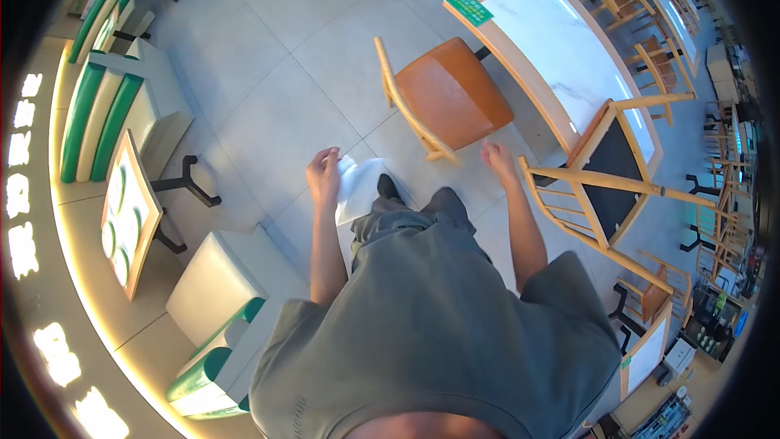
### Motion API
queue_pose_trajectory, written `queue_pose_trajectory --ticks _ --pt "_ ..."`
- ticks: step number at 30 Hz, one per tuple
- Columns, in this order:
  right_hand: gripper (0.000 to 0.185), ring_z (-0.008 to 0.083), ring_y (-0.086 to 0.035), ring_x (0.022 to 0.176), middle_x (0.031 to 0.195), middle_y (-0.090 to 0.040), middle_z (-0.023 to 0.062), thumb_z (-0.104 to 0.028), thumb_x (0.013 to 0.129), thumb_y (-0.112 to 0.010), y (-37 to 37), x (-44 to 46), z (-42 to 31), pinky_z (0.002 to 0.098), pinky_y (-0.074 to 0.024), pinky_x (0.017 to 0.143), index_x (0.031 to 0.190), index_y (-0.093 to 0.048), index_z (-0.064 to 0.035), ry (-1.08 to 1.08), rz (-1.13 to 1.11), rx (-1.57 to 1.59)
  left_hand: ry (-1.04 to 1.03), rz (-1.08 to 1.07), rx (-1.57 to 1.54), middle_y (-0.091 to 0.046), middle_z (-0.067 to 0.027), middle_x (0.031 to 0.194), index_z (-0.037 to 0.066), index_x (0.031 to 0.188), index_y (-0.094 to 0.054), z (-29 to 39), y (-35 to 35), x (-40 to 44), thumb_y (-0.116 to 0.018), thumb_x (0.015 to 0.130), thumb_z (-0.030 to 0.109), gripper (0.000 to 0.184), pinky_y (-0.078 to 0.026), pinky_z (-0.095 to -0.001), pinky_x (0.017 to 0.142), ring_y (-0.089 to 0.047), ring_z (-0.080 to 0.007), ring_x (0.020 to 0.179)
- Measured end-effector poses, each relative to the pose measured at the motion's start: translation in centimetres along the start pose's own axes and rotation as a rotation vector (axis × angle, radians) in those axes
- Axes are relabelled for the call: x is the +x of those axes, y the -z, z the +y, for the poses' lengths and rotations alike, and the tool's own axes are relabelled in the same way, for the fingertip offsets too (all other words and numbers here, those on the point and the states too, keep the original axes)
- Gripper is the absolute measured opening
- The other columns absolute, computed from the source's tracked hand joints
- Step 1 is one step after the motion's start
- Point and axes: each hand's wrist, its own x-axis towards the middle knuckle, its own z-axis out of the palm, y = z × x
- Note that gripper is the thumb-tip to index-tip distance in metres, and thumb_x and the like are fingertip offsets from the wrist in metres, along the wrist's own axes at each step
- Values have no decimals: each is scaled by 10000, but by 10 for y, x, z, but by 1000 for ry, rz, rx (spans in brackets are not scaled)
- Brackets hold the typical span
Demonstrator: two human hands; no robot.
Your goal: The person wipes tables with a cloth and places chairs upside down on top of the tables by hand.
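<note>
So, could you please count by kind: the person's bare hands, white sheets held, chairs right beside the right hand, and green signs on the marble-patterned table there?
Left hand and right hand: 2
White sheet in the left hand: 1
Orange-seated chair and black-undersided chair: 2
Green sign: 1
Total: 6

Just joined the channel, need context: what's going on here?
A person stands on a tiled floor among tables and seating. Their left hand holds a white sheet, cloth or paper, hanging down. The right hand has nothing visible in it, near an upright orange-seated chair beside a marble-look table. Another chair is upturned, its dark underside showing.
</note>
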Motion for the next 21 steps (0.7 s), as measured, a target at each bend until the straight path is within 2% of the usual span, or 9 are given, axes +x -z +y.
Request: queue_pose_trajectory --ticks 5,8,11,13,14,16,19,20,21 --pt "432 166 -636 791 881 -658 93 -413 928 -544 -72 75 -103 294 -514 712 1052 -610 -5 61 -167 -31 154 294 -8 -664 -130 839 -16 983 -684 -33 64 16 -594 867 278 329 -454 -308 685 -572 -166 741" --pt "451 172 -634 854 944 -653 110 -425 930 -535 -118 118 -144 305 -515 754 1066 -607 -1 33 -272 -32 231 380 -89 -642 -113 799 -29 967 -684 -62 86 20 -589 852 266 331 -447 -319 684 -549 -167 728" --pt "498 180 -626 908 999 -646 110 -462 914 -546 -163 177 -174 311 -502 777 1090 -600 1 -10 -288 -99 302 471 -36 -629 -101 777 -46 944 -679 -54 96 21 -585 841 251 328 -442 -325 676 -541 -162 730" --pt "562 198 -632 900 983 -657 133 -470 881 -590 -198 227 -170 324 -502 788 1178 -577 7 121 -271 -338 347 482 -27 -630 -102 782 -52 939 -676 -58 104 31 -587 839 251 331 -441 -325 675 -538 -163 730" --pt "562 198 -632 900 983 -657 133 -470 881 -590 -213 246 -166 324 -502 788 1178 -577 7 108 -291 -339 376 483 -34 -630 -102 786 -58 935 -672 -61 106 37 -589 837 251 335 -440 -326 673 -535 -164 730" --pt "617 227 -644 866 950 -663 138 -511 806 -660 -245 271 -162 346 -505 784 1127 -606 13 109 -150 -245 441 483 -8 -632 -104 792 -61 932 -670 -70 110 52 -592 834 253 338 -441 -326 676 -535 -166 731" --pt "627 241 -654 801 919 -670 140 -541 741 -710 -262 274 -171 362 -511 752 1048 -639 1 -52 -290 -136 566 489 -7 -628 -101 798 -64 926 -667 -41 106 80 -601 826 257 343 -441 -328 679 -533 -170 732" --pt "500 240 -656 748 888 -671 146 -448 759 -702 -267 276 -172 366 -517 730 990 -651 -7 -52 -290 -195 558 461 24 -627 -99 797 -61 925 -670 -40 105 91 -601 826 257 341 -441 -328 681 -535 -168 734" --pt "500 240 -656 748 888 -671 146 -448 759 -702 -272 275 -172 366 -517 730 990 -651 -7 -69 -293 -194 551 433 53 -625 -98 796 -59 924 -673 -36 105 101 -602 825 257 338 -441 -328 683 -537 -166 736"
